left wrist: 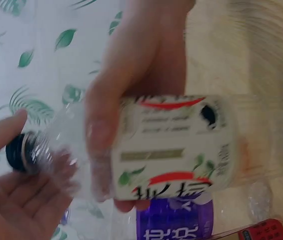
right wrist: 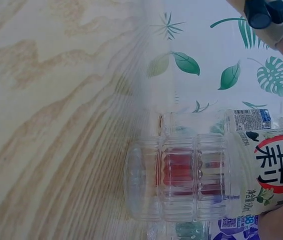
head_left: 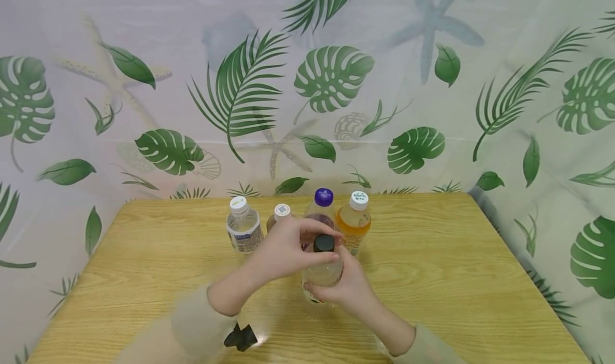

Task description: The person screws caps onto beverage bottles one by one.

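Observation:
A clear plastic bottle [head_left: 319, 274] with a black cap [head_left: 324, 243] and a white label stands upright in front of the other bottles. My right hand [head_left: 348, 284] grips it below its neck, thumb and fingers wrapped around the side. In the left wrist view, that hand [left wrist: 114, 110] crosses the bottle just above the label [left wrist: 166, 145]. My left hand [head_left: 288, 249] surrounds the cap, thumb on the near side and fingers beyond. The left wrist view shows this hand [left wrist: 16, 185] with extended fingers and a small gap between thumb and cap.
Behind stand a white-capped clear bottle [head_left: 244, 228], a second white-capped bottle [head_left: 282, 211] partly hidden by my left hand, a purple-capped bottle [head_left: 323, 209] and a bottle of orange drink [head_left: 354, 226]. The wooden table [head_left: 432, 278] meets a leaf-patterned cloth [head_left: 408, 102].

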`<state>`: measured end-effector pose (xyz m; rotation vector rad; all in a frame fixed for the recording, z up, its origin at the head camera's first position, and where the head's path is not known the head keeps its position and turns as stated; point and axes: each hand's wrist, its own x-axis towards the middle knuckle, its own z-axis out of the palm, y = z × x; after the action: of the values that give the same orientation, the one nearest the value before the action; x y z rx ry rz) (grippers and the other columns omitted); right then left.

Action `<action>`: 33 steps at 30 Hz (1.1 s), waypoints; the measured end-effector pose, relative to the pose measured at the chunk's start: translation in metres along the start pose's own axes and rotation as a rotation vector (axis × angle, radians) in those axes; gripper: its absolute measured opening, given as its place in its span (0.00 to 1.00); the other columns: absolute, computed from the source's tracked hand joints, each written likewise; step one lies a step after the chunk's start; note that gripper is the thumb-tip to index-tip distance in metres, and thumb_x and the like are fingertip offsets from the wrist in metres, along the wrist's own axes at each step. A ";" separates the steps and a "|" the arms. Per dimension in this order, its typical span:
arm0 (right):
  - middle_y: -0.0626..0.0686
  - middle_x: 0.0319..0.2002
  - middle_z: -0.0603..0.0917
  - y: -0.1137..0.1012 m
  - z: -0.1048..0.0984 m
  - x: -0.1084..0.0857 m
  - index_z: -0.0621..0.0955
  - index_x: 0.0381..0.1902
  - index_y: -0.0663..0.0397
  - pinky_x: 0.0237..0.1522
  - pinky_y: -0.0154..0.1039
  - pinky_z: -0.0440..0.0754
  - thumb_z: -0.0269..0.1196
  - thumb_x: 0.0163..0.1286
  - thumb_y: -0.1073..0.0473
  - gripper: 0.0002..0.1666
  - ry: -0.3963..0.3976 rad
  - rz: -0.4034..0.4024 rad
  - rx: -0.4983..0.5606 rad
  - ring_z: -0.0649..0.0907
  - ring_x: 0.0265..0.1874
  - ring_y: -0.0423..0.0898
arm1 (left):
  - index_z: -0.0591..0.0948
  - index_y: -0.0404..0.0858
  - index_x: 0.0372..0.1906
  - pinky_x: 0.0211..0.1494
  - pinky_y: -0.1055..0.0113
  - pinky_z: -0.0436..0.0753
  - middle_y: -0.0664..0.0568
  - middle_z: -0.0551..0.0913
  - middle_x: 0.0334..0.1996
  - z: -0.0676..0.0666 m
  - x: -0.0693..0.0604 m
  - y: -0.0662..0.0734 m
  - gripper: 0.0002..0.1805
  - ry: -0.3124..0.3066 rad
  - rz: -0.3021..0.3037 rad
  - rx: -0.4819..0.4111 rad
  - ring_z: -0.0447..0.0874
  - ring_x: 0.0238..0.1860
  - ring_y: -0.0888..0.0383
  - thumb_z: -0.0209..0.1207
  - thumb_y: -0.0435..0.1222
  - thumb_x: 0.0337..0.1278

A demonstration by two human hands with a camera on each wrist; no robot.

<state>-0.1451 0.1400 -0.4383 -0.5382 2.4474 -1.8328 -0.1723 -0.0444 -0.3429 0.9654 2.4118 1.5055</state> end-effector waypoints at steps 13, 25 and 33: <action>0.66 0.69 0.79 -0.002 -0.001 0.001 0.69 0.76 0.62 0.60 0.37 0.84 0.80 0.57 0.65 0.52 -0.002 -0.003 -0.012 0.82 0.63 0.63 | 0.92 0.38 0.46 0.30 0.77 0.72 0.48 0.92 0.36 0.001 0.002 -0.005 0.11 0.023 0.090 0.118 0.70 0.24 0.71 0.76 0.35 0.60; 0.68 0.64 0.80 -0.002 -0.005 0.000 0.68 0.73 0.66 0.59 0.38 0.87 0.78 0.59 0.65 0.48 -0.071 0.036 0.064 0.85 0.60 0.61 | 0.87 0.33 0.57 0.47 0.76 0.85 0.42 0.89 0.54 -0.018 0.013 -0.010 0.15 -0.308 0.072 -0.121 0.83 0.39 0.69 0.69 0.29 0.67; 0.68 0.67 0.80 0.001 -0.004 0.002 0.70 0.74 0.64 0.61 0.37 0.82 0.80 0.55 0.63 0.50 -0.043 -0.055 -0.018 0.82 0.64 0.63 | 0.91 0.42 0.50 0.34 0.76 0.75 0.54 0.93 0.40 0.015 -0.009 -0.003 0.14 0.161 0.005 0.133 0.80 0.31 0.61 0.75 0.42 0.61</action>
<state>-0.1487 0.1434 -0.4376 -0.6462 2.4475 -1.8007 -0.1600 -0.0396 -0.3551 0.9068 2.6527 1.4945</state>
